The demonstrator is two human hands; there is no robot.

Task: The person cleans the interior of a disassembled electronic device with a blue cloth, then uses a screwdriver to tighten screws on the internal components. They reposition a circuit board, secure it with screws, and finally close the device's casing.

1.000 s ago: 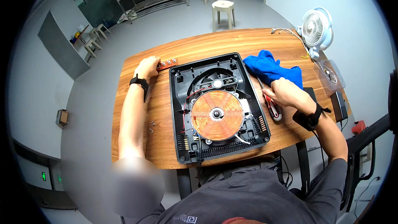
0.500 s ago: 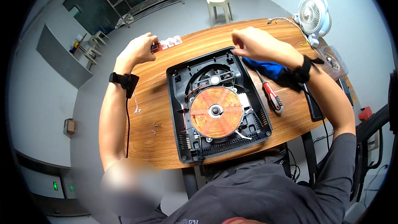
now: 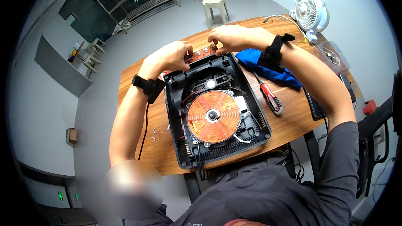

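A black induction cooker base [image 3: 260,115] lies open on the table, its round copper coil [image 3: 214,117] facing up. Just past its far edge is a narrow red circuit board [image 3: 202,52] with several small pale round parts. My left hand [image 3: 168,57] is closed on the left end of this board. At the other end, my right hand [image 3: 234,38] has thumb and forefinger curled around the board's tip. Palm-side contact is partly hidden. Along the right side of the base lies a red and grey screwdriver [image 3: 271,98], below a blue cloth item [image 3: 251,58].
Several small screws [image 3: 153,136] lie left of the base. A white fan [image 3: 310,12] stands at the far right, near a clear plastic box [image 3: 335,56] and a dark flat device [image 3: 315,104]. Beyond the table are a pale stool [image 3: 214,4] and a metal rack [image 3: 142,10].
My left hand has carried the red board rightward to the base's far edge. My right hand has come left to the board's other end.
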